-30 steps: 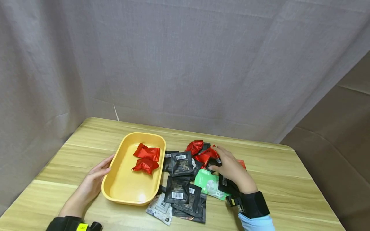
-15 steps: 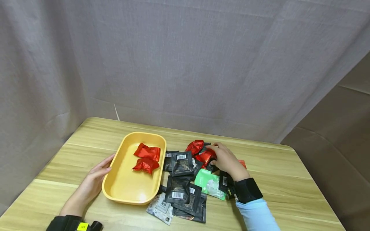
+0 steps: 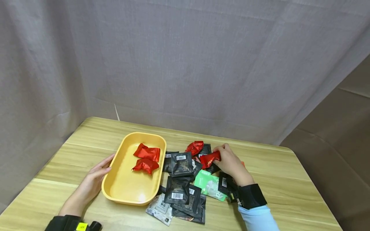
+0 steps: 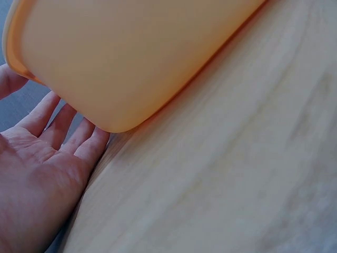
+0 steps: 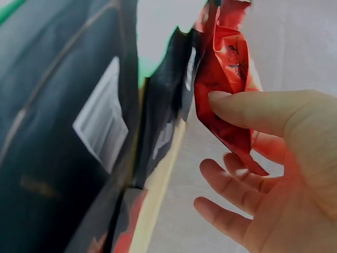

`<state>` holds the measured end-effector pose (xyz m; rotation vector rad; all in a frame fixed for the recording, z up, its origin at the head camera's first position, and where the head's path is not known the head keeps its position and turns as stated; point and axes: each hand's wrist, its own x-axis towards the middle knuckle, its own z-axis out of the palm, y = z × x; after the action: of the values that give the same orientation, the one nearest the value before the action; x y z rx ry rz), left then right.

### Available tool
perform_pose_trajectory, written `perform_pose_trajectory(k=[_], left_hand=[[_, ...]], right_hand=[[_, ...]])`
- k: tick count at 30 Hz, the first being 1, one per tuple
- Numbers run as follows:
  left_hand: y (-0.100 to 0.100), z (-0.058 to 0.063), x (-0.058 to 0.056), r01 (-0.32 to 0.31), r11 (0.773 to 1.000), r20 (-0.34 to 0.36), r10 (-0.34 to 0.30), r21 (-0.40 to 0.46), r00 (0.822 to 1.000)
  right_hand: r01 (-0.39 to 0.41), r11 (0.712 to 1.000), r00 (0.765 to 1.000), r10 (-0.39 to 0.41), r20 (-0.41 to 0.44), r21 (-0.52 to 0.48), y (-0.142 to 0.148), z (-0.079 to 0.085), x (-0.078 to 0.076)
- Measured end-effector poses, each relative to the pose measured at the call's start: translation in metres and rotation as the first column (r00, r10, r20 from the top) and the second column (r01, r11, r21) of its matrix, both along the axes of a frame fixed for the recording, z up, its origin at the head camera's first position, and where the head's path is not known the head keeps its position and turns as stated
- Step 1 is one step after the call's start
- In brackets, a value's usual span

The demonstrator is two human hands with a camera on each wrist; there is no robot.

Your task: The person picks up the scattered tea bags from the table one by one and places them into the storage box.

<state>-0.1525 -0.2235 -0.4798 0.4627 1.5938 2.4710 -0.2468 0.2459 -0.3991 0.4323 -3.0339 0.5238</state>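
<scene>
Wooden table (image 3: 289, 179), grey cloth (image 3: 185, 64) behind: right hand (image 3: 230, 163) pinches red packet (image 3: 210, 159) over black sachets (image 3: 181, 164), packet shifted rightward since moment earlier, hold apparently secured; left hand (image 3: 93, 179) rests against yellow tray (image 3: 121, 189)

Head camera looks forward-down; close wrist views share its tray (image 3: 124, 186) (left) and, seemingly, a black sachet (image 5: 47, 132) (right).

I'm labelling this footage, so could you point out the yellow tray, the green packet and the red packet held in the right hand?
yellow tray (image 3: 122, 186): head view, on its bare floor.
green packet (image 3: 210, 183): head view, on its printed face.
held red packet (image 5: 225, 74): right wrist view, on its crumpled wrapper.
</scene>
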Motion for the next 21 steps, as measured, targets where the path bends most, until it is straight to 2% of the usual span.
perform_pose_trajectory(k=[5, 10, 14, 17, 21], left_hand=[[0.000, -0.001, 0.000, -0.014, 1.000, 0.008, 0.014, -0.011, 1.000], [0.000, -0.001, -0.001, -0.017, 1.000, 0.007, 0.017, -0.016, 1.000], [0.001, -0.001, -0.001, -0.015, 1.000, 0.005, 0.015, -0.015, 1.000], [0.000, -0.001, -0.001, -0.010, 1.000, 0.000, 0.010, -0.016, 1.000], [-0.001, -0.002, -0.001, -0.011, 1.000, -0.004, 0.011, -0.018, 1.000]], right_hand=[[0.034, 0.999, 0.999, -0.035, -0.024, -0.040, 0.002, 0.005, 0.007], [0.029, 0.996, 0.994, -0.037, -0.102, -0.083, -0.005, 0.012, 0.018], [0.016, 0.995, 0.986, -0.032, -0.165, -0.098, -0.022, 0.017, 0.026], [-0.004, 0.994, 0.985, -0.015, -0.173, -0.109, -0.041, 0.019, 0.033], [-0.077, 0.990, 0.979, 0.053, -0.195, -0.118, -0.071, 0.022, 0.044]])
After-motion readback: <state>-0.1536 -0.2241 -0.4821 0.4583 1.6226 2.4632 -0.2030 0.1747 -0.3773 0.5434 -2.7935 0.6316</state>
